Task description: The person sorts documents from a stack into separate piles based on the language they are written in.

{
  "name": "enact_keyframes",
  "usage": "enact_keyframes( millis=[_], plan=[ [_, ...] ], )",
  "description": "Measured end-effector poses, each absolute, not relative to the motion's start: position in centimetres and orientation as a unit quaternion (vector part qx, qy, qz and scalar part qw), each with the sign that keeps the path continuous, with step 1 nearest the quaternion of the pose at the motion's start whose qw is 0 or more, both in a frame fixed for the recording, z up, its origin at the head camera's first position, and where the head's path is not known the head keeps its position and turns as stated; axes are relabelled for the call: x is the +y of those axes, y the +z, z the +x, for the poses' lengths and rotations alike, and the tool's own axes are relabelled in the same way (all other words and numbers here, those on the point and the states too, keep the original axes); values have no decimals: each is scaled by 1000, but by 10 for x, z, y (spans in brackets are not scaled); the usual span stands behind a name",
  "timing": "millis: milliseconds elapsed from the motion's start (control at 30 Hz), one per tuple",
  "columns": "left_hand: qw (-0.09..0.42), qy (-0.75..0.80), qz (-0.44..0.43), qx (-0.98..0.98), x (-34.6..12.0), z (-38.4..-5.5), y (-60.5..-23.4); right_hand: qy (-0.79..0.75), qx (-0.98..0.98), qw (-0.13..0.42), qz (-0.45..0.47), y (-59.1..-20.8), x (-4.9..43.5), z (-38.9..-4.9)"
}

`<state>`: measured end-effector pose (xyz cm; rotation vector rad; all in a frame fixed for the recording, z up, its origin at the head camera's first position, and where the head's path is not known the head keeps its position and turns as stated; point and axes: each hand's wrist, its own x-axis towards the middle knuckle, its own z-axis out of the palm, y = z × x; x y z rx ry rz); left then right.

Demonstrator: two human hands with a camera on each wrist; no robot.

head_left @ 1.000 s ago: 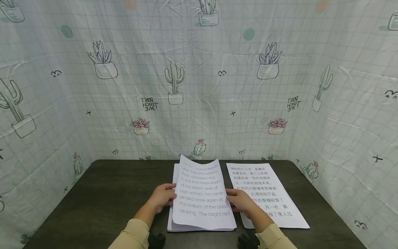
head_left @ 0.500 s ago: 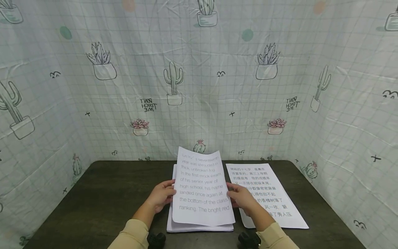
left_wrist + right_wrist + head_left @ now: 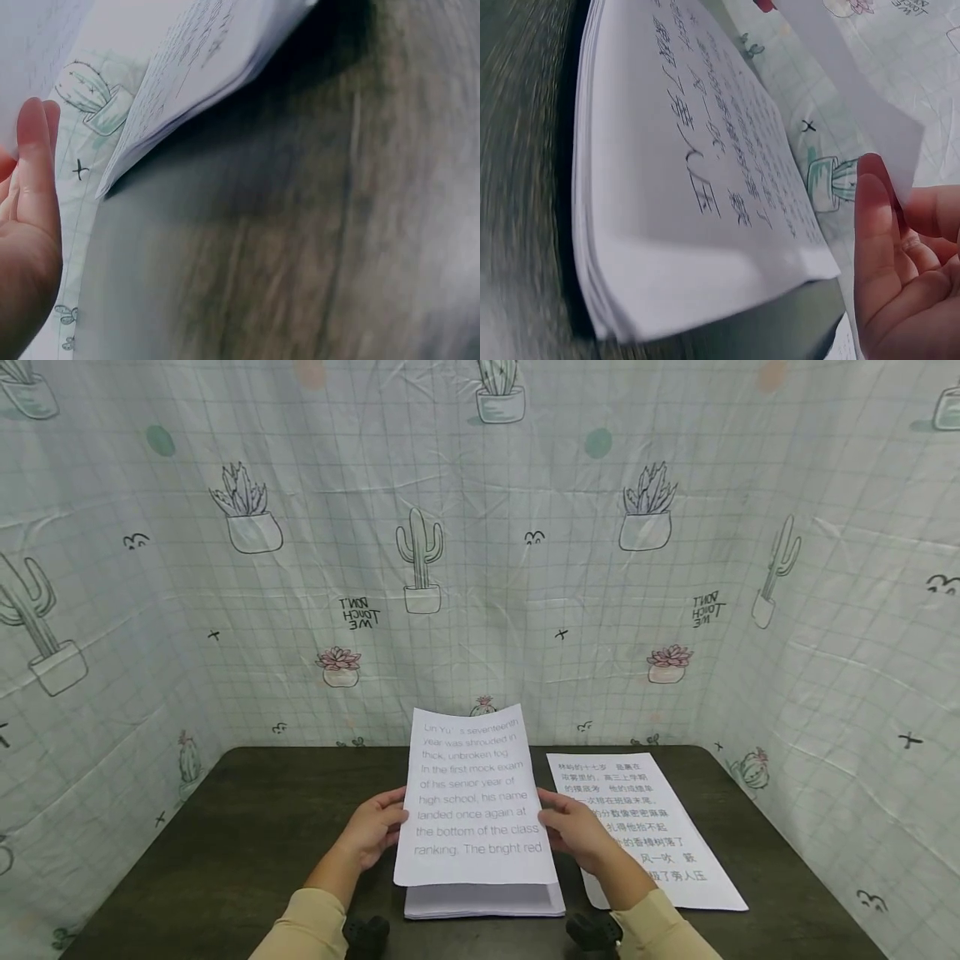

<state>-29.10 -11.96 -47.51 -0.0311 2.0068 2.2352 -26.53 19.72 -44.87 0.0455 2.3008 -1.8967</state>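
Observation:
A sheet of paper (image 3: 471, 793) printed with large English text is held up by its two side edges, bowed slightly between my hands. My left hand (image 3: 372, 828) pinches its left edge, thumb in front and fingers behind. The right hand (image 3: 573, 827) pinches the right edge the same way; in the right wrist view its thumb and fingers meet at the sheet's edge (image 3: 896, 142). Below the raised sheet lies a stack of paper (image 3: 487, 902). Its top page shows Chinese print in the right wrist view, and the stack (image 3: 630, 247) is several sheets thick.
To the right, a separate page with Chinese text (image 3: 675, 852) lies on the dark wooden table (image 3: 300, 802), partly behind my right forearm. A cactus-patterned curtain (image 3: 480, 568) encloses the table at the back and sides. A dark wrist camera (image 3: 592, 932) sits at my right wrist.
Both hands have lifted the English sheet higher off the stack and moved it slightly left. More of the stack's front now shows beneath it. The separate Chinese page has stayed put.

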Motion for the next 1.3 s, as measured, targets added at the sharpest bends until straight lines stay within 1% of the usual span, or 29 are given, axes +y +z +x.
enact_keyframes(
  millis=[533, 900, 1300],
  plan=[
    [58, 732, -34, 678, -152, -292, -465, -637, 767, 81, -1, -449, 162, -275],
    [48, 725, -26, 687, -178, -288, -463, -626, 773, 99, -12, -445, 138, -277],
    [35, 707, -40, 705, -212, -281, -462, -632, 764, 132, -15, -448, 104, -280]
  ],
)
